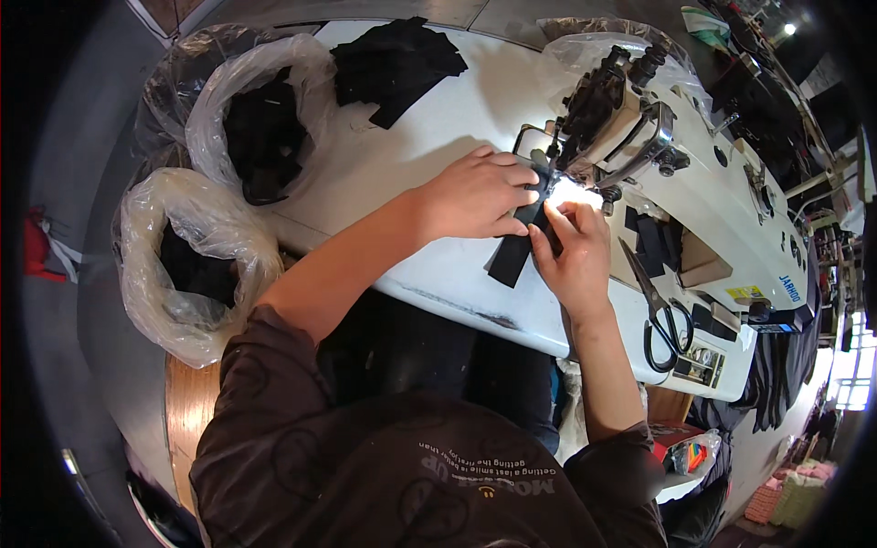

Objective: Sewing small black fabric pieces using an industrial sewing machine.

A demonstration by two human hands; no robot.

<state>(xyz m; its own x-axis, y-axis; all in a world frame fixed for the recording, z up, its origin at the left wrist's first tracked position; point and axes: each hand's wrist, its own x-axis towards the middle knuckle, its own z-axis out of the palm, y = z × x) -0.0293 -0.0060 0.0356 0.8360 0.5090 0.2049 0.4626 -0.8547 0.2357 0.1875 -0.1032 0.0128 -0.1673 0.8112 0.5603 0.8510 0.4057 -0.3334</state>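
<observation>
White worktable (434, 269) stretches beneath everything, its rounded front edge on the wearer's side of the sewing machine (722, 201). That machine, pale-bodied with dark metal fittings at its needle end, is the next largest thing. Well to the left of the sewing machine stand two clear plastic bags with rolled-down mouths: the farther bag (212, 123) and the nearer bag (146, 265), both holding black material. A pile of black cloth pieces (397, 64) lies on the tabletop, also left of the sewing machine but closer to it than the bags are. Black-handled scissors (650, 292) rest just on the wearer's side of the sewing machine, their points turned away from the body and their finger loops toward it. At the needle end of the sewing machine, the left hand (480, 194) lies palm down over the work with its fingers bent, and the right hand (577, 256) brings thumb and forefinger to the work's right edge. Whether either hand pinches or merely presses, I cannot tell. Smallest is the black fabric strip (512, 260), running from under the machine's brightly lit needle area toward the wearer, partly covered by the fingers.
</observation>
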